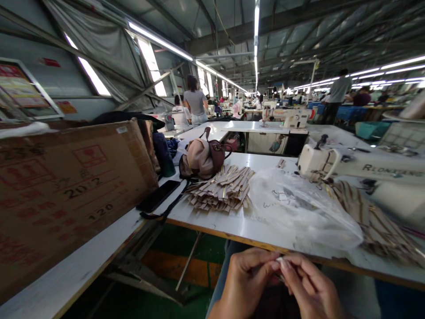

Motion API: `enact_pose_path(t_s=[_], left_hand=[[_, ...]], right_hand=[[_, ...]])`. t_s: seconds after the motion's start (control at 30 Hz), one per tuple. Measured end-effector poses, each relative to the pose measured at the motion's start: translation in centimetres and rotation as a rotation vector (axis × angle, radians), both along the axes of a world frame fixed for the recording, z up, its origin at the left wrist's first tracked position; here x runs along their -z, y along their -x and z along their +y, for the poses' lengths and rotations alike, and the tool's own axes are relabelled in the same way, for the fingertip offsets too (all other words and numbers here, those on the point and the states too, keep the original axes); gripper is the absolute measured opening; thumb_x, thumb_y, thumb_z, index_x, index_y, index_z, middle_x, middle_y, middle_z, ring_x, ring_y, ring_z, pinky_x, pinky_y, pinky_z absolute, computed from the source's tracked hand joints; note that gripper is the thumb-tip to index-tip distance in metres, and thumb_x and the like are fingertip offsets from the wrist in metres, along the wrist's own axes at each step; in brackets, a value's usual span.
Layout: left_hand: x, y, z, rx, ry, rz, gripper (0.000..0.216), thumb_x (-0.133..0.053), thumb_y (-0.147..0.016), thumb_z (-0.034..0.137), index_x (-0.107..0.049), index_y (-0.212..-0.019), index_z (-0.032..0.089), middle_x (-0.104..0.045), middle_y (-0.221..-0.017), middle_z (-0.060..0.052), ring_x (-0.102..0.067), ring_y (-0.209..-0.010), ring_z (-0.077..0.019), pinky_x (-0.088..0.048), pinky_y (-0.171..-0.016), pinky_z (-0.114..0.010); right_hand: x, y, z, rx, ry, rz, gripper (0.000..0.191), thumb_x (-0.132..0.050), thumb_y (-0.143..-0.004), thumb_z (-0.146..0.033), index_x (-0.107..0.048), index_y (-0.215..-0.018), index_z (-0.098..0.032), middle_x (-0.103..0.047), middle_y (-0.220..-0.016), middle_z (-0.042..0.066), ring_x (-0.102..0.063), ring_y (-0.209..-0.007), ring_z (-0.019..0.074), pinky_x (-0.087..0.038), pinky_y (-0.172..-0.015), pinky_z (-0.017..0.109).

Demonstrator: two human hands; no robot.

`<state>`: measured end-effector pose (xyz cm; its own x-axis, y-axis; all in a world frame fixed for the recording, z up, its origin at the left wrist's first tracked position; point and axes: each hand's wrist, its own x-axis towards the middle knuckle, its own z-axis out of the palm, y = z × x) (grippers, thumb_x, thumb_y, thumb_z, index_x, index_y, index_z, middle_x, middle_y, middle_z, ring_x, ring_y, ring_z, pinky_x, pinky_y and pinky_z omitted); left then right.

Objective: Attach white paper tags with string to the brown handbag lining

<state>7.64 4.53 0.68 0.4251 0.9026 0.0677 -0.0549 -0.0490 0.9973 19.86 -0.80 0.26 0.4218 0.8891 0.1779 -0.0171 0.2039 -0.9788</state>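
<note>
My left hand and my right hand meet just below the front edge of the white table. Both are closed, thumbs and fingertips pinched together around a small whitish piece. What kind of piece it is cannot be made out, since the fingers cover most of it. Beyond my hands lies a clear plastic bag with small pale items in it. A heap of beige strips with metal-coloured parts is piled left of the bag. More such strips lie to the right.
A sewing machine stands at the right, another farther back. At left are a large cardboard box, a black phone and a brown bag by a beige bundle. A person in grey stands beyond.
</note>
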Motion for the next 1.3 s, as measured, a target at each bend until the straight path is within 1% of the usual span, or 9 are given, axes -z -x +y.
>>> enact_pose_path(t_s=[0.1,0.2,0.37,0.5,0.63,0.77,0.9,1.03,1.3], left_hand=[[-0.1,-0.4,-0.2,-0.021,0.135,-0.078,0.022,-0.069,-0.077,0.034,-0.076,-0.092,0.018,-0.071,-0.085,-0.008,-0.066,-0.068,-0.0164,-0.055,-0.061,-0.023],[-0.3,-0.7,-0.2,-0.045,0.249,-0.164,0.023,-0.073,-0.074,0.032,-0.076,-0.09,0.016,-0.072,-0.077,-0.007,-0.063,-0.06,-0.0127,-0.054,-0.06,-0.022],[-0.6,-0.9,-0.1,-0.043,0.313,-0.225,0.021,-0.074,-0.072,0.03,-0.076,-0.085,0.014,-0.071,-0.064,-0.005,-0.061,-0.055,-0.0098,-0.051,-0.057,-0.018],[-0.3,-0.9,-0.1,-0.036,0.319,-0.23,0.021,-0.074,-0.073,0.029,-0.076,-0.088,0.014,-0.072,-0.067,-0.005,-0.062,-0.057,-0.0102,-0.051,-0.058,-0.018],[0.0,-0.8,0.0,-0.039,0.329,-0.209,0.022,-0.073,-0.074,0.03,-0.075,-0.09,0.014,-0.073,-0.071,-0.006,-0.061,-0.057,-0.0097,-0.051,-0.06,-0.019],[0.1,-0.8,0.1,-0.021,0.349,-0.218,0.022,-0.073,-0.075,0.03,-0.075,-0.089,0.013,-0.072,-0.07,-0.005,-0.059,-0.057,-0.0083,-0.049,-0.058,-0.017],[-0.1,-0.8,0.3,0.037,0.482,-0.282,0.02,-0.071,-0.078,0.03,-0.074,-0.083,0.011,-0.067,-0.064,-0.003,-0.054,-0.054,-0.0044,-0.044,-0.055,-0.013],[-0.5,-0.9,0.5,0.08,0.584,-0.321,0.02,-0.071,-0.078,0.029,-0.073,-0.081,0.009,-0.066,-0.067,-0.004,-0.051,-0.053,-0.0025,-0.043,-0.057,-0.011],[-1.2,-0.9,0.5,0.12,0.565,-0.275,0.021,-0.071,-0.078,0.028,-0.074,-0.083,0.009,-0.067,-0.071,-0.005,-0.053,-0.058,-0.0038,-0.044,-0.059,-0.012]], right_hand=[[0.6,-0.5,0.1,-0.036,-0.048,-0.081,0.018,-0.062,-0.082,-0.033,-0.066,-0.082,-0.016,-0.067,-0.075,0.007,-0.065,-0.068,0.0187,-0.057,-0.061,0.024],[1.2,-0.6,0.1,-0.035,-0.066,-0.114,0.015,-0.06,-0.084,-0.028,-0.066,-0.09,-0.016,-0.069,-0.086,0.01,-0.067,-0.073,0.0202,-0.059,-0.065,0.027],[1.8,-0.6,0.0,0.035,-0.116,-0.14,0.018,-0.063,-0.082,-0.024,-0.067,-0.098,-0.019,-0.069,-0.093,0.008,-0.068,-0.075,0.0202,-0.06,-0.067,0.029],[1.8,-0.9,0.1,0.084,-0.182,-0.323,0.017,-0.061,-0.083,-0.021,-0.069,-0.097,-0.021,-0.068,-0.093,0.007,-0.066,-0.082,0.0201,-0.058,-0.071,0.028],[1.7,-1.2,0.1,0.066,-0.213,-0.432,0.021,-0.058,-0.084,-0.016,-0.068,-0.102,-0.022,-0.066,-0.092,0.006,-0.065,-0.083,0.0181,-0.056,-0.07,0.026],[1.9,-1.4,0.0,0.038,-0.205,-0.423,0.024,-0.058,-0.085,-0.015,-0.066,-0.106,-0.024,-0.064,-0.094,0.005,-0.063,-0.085,0.017,-0.056,-0.071,0.025],[2.3,-1.9,-0.1,-0.018,-0.171,-0.374,0.027,-0.056,-0.087,-0.015,-0.064,-0.111,-0.026,-0.064,-0.097,0.004,-0.064,-0.085,0.016,-0.056,-0.074,0.026],[2.4,-2.3,-0.1,-0.001,-0.202,-0.462,0.028,-0.058,-0.086,-0.014,-0.065,-0.111,-0.027,-0.063,-0.093,0.002,-0.064,-0.079,0.0129,-0.054,-0.068,0.021],[2.1,-2.4,0.0,0.036,-0.211,-0.515,0.025,-0.058,-0.086,-0.013,-0.066,-0.106,-0.026,-0.063,-0.091,0.001,-0.062,-0.072,0.0109,-0.053,-0.068,0.021]])
